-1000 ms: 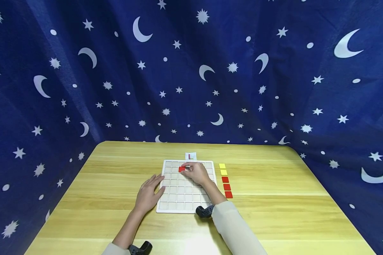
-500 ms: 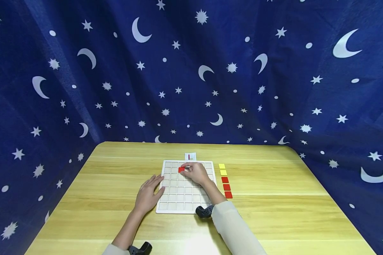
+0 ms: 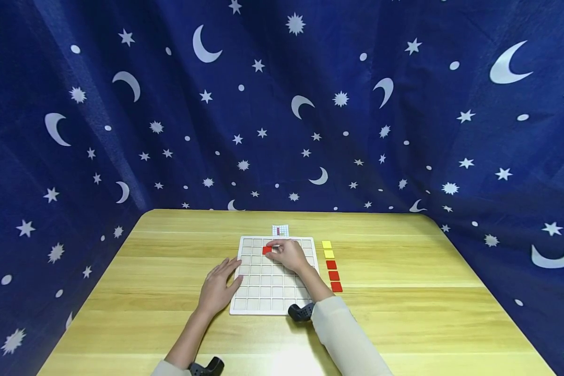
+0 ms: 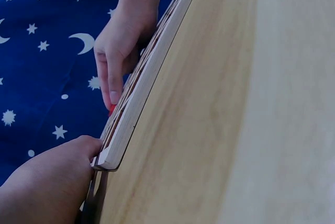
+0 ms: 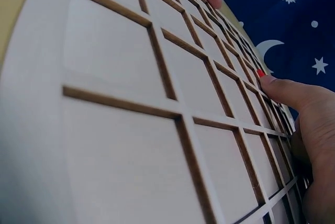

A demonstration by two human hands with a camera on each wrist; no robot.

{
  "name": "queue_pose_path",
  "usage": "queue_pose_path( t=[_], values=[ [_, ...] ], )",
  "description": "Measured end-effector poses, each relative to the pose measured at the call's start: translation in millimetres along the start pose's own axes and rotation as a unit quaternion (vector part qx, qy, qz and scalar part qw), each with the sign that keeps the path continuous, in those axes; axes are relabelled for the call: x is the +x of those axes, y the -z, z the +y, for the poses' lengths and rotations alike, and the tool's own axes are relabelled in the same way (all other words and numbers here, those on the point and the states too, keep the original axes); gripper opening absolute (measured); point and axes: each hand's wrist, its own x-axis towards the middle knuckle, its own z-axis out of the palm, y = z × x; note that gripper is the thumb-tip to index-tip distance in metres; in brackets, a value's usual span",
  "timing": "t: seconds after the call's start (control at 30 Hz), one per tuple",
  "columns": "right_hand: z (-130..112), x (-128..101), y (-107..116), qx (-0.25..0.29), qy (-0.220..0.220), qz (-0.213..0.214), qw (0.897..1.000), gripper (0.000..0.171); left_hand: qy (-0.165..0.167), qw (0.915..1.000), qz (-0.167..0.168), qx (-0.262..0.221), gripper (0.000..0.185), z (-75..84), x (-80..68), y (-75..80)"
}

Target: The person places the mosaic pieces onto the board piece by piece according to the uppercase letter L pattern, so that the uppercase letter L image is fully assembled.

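Note:
A white grid board [image 3: 266, 292] with square recesses lies on the table. My right hand [image 3: 289, 255] reaches over its far part and pinches a red square tile [image 3: 266, 250] between thumb and index finger, in the upper rows left of centre. In the right wrist view, only a sliver of the red tile [image 5: 260, 73] shows beyond the thumb. My left hand [image 3: 218, 288] rests at the board's left edge, fingers spread, with thumb and fingertips on the rim. Seen from the left wrist, the thumb of the left hand [image 4: 57, 174] meets the board's corner.
Right of the board, a column holds two yellow tiles [image 3: 328, 254] and three red tiles [image 3: 334, 275]. A small printed grid card [image 3: 280, 230] lies just behind the board. The wooden table [image 3: 404, 313] ends at a blue curtain [image 3: 263, 104] with moons and stars.

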Motion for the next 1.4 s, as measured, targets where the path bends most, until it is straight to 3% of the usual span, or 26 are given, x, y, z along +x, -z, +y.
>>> queue_pose_path(
  t=[0.93,1.4],
  values=[
    [2,-4,4,0.003,0.012,-0.003,1.000,0.031,-0.004,1.0000,0.007,0.005,0.041,-0.7,-0.1,-3.2],
    [-5,-24,16,0.032,0.038,0.016,0.999,0.028,0.002,1.0000,0.007,0.007,0.041,-0.6,0.4,-2.4]
  ],
)
